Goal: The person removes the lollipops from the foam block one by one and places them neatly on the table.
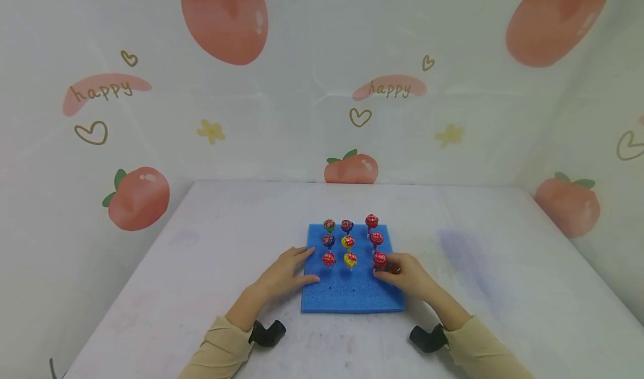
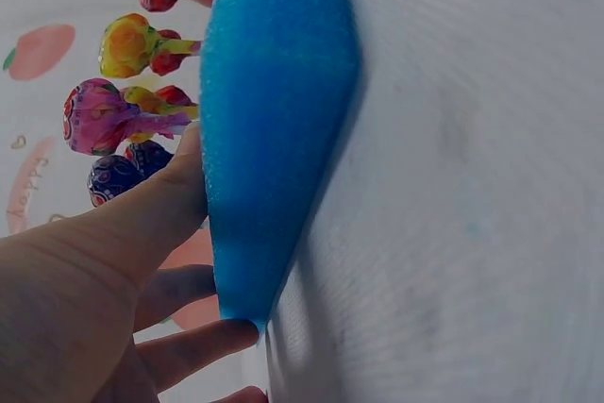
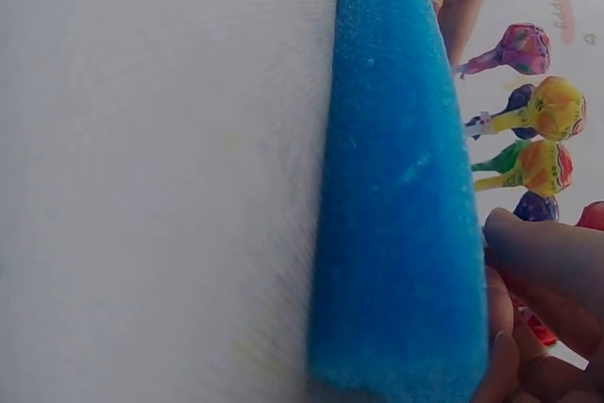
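A blue foam board (image 1: 347,298) lies flat on the table, with lollipops standing in it on their sticks in three columns. My right hand (image 1: 410,276) pinches the nearest red lollipop (image 1: 379,258) of the right column low down, between thumb and fingers. In the right wrist view the thumb (image 3: 538,243) covers part of it, and its stick is mostly hidden. At the board's left edge rests my left hand (image 1: 282,273), fingers spread, its thumb (image 2: 170,200) on the top face. A pink-wrapped lollipop (image 2: 94,118) stands near that thumb.
Behind the pinched lollipop stand two more red ones, the middle (image 1: 376,238) and the far (image 1: 372,221). Yellow lollipops (image 1: 350,260) fill the near part of the middle column. The white table (image 1: 226,228) meets a printed backdrop (image 1: 282,116) at the back.
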{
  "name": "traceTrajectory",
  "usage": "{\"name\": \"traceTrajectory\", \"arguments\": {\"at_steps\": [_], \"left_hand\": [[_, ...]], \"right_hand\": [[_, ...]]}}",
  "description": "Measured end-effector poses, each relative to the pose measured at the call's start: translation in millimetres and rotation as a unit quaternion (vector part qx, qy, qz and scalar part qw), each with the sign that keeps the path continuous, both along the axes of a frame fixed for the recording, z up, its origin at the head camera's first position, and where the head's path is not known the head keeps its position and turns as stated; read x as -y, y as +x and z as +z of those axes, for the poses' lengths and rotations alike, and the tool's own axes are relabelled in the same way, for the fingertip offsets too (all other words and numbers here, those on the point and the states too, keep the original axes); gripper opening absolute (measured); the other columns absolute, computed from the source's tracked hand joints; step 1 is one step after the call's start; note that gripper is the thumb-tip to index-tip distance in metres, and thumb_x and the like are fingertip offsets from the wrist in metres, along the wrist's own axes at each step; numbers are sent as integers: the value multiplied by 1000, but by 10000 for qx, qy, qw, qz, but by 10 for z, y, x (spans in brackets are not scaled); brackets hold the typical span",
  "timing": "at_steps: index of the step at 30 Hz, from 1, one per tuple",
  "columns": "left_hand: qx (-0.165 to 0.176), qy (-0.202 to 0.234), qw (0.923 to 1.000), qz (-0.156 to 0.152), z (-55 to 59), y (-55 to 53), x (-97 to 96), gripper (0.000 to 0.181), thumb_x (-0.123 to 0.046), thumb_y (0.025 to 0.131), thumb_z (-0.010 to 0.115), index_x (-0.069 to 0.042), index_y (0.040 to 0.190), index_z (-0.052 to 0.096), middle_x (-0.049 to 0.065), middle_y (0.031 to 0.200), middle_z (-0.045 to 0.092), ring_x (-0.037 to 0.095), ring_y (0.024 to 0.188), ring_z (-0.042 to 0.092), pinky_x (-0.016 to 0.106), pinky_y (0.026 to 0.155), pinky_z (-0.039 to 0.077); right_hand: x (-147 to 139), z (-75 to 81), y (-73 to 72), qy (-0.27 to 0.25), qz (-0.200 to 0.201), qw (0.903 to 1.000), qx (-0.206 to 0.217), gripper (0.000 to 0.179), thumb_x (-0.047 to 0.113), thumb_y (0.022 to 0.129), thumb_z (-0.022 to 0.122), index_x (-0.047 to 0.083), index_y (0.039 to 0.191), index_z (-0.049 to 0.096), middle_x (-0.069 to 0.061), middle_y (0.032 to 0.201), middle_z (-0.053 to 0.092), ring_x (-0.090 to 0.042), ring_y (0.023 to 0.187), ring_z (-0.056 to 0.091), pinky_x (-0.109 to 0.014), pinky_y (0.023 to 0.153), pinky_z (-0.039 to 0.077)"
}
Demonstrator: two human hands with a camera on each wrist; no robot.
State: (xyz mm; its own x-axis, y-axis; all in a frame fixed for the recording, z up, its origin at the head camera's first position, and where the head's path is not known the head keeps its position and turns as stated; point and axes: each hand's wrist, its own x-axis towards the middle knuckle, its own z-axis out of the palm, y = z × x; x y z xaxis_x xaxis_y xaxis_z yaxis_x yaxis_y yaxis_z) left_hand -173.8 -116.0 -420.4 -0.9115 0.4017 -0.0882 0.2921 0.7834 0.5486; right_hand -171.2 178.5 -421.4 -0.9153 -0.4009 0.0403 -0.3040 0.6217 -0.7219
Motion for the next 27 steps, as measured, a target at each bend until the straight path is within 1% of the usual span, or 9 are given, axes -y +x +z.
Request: {"name": "traceTrajectory", "arguments": {"at_steps": [4, 9, 13, 22, 27], "left_hand": [[68, 18, 10000, 37, -1, 7, -2, 70, -42, 85, 65, -8, 141, 40, 19, 145, 40, 41, 138, 30, 56, 111, 29], [65, 74, 9999, 40, -6, 12, -3, 71, -41, 84, 66, -6, 141, 41, 20, 145, 40, 42, 137, 30, 56, 110, 29], [53, 62, 9999, 61, -15, 10, -3, 70, -41, 84, 65, -7, 141, 41, 19, 145, 40, 41, 138, 30, 56, 110, 29], [66, 84, 9999, 116, -27, 3, -5, 70, -41, 84, 66, -8, 141, 41, 18, 146, 40, 40, 139, 29, 55, 111, 29], [83, 97, 9998, 124, -17, 6, -3, 70, -41, 84, 66, -9, 141, 41, 18, 146, 40, 40, 139, 28, 55, 111, 28]], "right_hand": [[10, -6, 3, 68, -83, 9999, -10, 15, 17, 86, 66, 3, 91, 68, -4, 79, 65, -5, 68, 50, -16, 58, 44], [20, 3, 8, 51, -121, 9999, 0, 16, 15, 86, 65, 2, 95, 69, -4, 80, 65, -5, 67, 48, -16, 57, 42], [25, 10, 12, 14, -136, 9999, 6, 16, 15, 86, 66, 2, 95, 69, -5, 81, 66, -5, 68, 49, -16, 58, 42], [20, 35, 13, -84, -120, 9996, -231, 12, 14, 85, 67, 4, 91, 70, -6, 83, 66, -6, 71, 52, -15, 61, 46], [14, 69, 20, -183, -149, 9992, -332, 12, 14, 85, 67, 4, 91, 70, -6, 82, 66, -6, 70, 51, -16, 60, 46]]}}
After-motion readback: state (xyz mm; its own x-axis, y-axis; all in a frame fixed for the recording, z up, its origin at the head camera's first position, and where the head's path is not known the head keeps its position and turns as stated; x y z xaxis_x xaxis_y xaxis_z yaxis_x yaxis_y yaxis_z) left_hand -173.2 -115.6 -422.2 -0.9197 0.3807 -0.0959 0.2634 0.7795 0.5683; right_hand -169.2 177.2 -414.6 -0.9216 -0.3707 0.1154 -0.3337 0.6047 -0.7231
